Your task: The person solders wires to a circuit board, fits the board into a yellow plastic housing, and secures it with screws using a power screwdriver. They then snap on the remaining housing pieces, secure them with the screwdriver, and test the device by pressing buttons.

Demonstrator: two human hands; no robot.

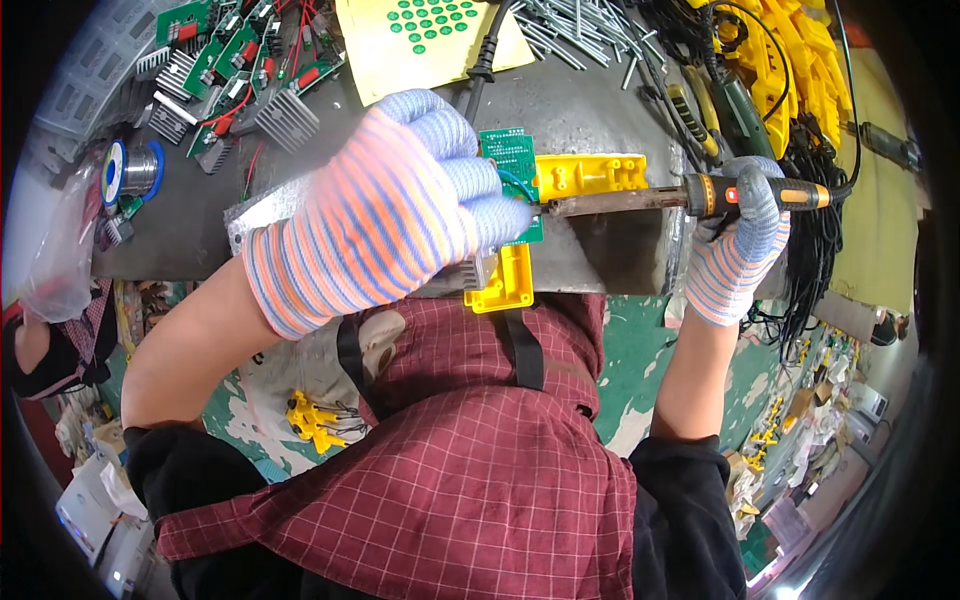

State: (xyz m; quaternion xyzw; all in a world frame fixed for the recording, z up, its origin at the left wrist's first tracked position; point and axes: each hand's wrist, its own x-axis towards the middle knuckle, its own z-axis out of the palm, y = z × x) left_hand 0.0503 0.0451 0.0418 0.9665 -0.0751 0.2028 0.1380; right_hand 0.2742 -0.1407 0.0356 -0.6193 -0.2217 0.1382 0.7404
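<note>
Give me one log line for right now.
left hand: at green circuit board; right hand: grips soldering iron, front end at board; yellow housing: partly under board; solder spool: left side

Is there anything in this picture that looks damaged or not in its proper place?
Yes, the green floor looks worn: pale patches interrupt its colour on both sides of the apron. Also, silver screws lie loose and crisscrossed on the bench, which looks untidy.

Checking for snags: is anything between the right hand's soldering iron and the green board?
Nothing visible: the soldering iron in the right hand reaches over the right edge of the green board. The left hand covers part of it near the iron's tip, whose contact is unclear.
</note>
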